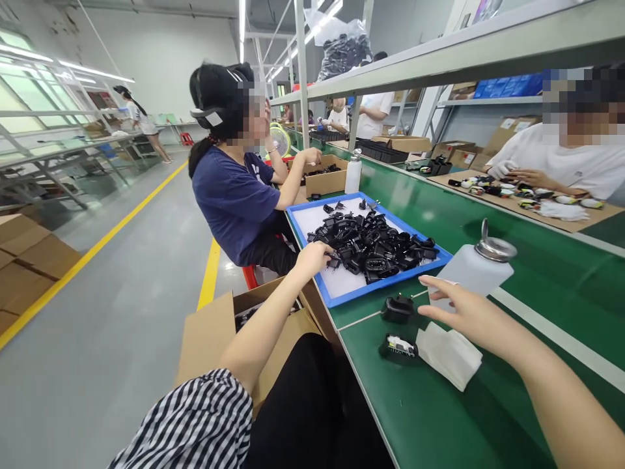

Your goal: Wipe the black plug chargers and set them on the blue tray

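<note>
A blue-rimmed tray (pixel 332 301) with a white bottom holds a heap of black power plugs (pixel 374 244). My left hand (pixel 314 259) is at the heap's near left side, its fingers closed on a black plug at the tray's edge. Over the green bench, my right hand (pixel 454 303) is open, thumb and fingers apart, with nothing in it. Just left of its fingertips stands a single black plug adapter (pixel 398 309). Nearer me lie a small black plug part with its inside showing (pixel 400 348) and a folded white cloth (pixel 452 355). A white pump bottle (pixel 473 267) is behind my right hand.
An open cardboard box (pixel 209 339) with dark parts stands beside my legs. A co-worker in a blue shirt (pixel 234 195) sits at the bench's left, near another white bottle (pixel 353 172). Across, another person works by a cardboard sheet (pixel 547 215) of parts. A shelf (pixel 439 58) hangs overhead.
</note>
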The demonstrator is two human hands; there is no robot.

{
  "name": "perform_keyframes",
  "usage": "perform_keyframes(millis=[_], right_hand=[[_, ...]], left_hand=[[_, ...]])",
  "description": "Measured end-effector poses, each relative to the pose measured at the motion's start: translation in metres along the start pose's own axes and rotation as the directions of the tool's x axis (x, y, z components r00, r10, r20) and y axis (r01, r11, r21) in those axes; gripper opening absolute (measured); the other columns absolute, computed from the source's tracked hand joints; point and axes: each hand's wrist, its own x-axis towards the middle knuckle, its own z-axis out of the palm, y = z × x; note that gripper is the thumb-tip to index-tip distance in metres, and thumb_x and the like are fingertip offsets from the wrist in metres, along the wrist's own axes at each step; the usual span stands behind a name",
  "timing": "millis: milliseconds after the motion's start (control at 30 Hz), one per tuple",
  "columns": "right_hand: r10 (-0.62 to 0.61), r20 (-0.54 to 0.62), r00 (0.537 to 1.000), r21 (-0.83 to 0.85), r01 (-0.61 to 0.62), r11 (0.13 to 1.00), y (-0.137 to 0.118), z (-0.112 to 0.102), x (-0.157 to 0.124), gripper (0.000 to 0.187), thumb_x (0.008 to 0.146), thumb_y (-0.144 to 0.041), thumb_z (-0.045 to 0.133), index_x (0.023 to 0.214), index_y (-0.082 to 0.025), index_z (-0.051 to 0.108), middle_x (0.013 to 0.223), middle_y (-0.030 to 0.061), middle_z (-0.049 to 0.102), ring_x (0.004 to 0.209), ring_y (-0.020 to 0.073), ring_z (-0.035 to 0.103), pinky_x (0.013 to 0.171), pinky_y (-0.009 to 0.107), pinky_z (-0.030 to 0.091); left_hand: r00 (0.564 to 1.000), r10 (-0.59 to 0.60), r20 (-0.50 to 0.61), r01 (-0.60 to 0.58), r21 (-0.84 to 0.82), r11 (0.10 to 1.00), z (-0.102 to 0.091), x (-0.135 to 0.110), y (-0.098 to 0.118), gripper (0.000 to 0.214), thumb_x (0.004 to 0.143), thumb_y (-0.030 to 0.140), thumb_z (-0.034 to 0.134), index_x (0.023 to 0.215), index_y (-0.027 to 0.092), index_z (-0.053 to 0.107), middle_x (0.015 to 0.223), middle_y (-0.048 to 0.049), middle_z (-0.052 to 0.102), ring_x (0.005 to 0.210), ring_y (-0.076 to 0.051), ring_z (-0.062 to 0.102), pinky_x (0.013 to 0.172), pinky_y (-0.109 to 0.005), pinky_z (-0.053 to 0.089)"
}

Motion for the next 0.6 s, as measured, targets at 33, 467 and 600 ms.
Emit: perform_keyframes(millis=[33, 467, 600], right_hand=[[0.002, -0.012, 1.0, 0.006, -0.002, 1.0, 0.001, -0.004, -0.002, 0.052, 0.067, -0.046, 0.042, 0.111, -0.019, 0.043, 0.096, 0.009, 0.056, 0.085, 0.0237, 0.053, 0.063, 0.031, 0.045], [-0.045, -0.279, 0.959, 0.262, 0.122, 0.957, -0.03, 0.006, -0.014, 0.039, 0.071, -0.039, 0.041, 0.103, -0.019, 0.05, 0.074, 0.0029, 0.058, 0.059, 0.0147, 0.051, 0.058, 0.028, 0.041], [-0.048, -0.291, 0.955, 0.341, 0.151, 0.928, -0.038, 0.015, -0.012, 0.04, 0.069, -0.041, 0.044, 0.101, -0.018, 0.052, 0.066, 0.0008, 0.054, 0.056, 0.0132, 0.047, 0.053, 0.026, 0.038]], left_hand=[[1.0, -0.001, -0.007, 0.0, -0.012, 1.0, 0.002, 0.002, -0.004, 0.02, 0.065, 0.009, 0.049, 0.079, 0.018, 0.061, 0.088, -0.0038, 0.058, 0.086, -0.017, 0.051, 0.078, -0.026, 0.037], [0.999, -0.025, 0.019, 0.031, -0.704, 0.709, -0.009, -0.042, 0.054, 0.019, 0.063, 0.024, 0.054, 0.076, 0.012, 0.06, 0.07, -0.0028, 0.063, 0.062, -0.011, 0.055, 0.058, -0.021, 0.043], [0.968, 0.162, 0.19, 0.042, -0.763, 0.645, -0.011, -0.05, 0.078, 0.016, 0.059, 0.021, 0.057, 0.071, 0.012, 0.061, 0.067, -0.0015, 0.062, 0.061, -0.011, 0.055, 0.061, -0.022, 0.043]])
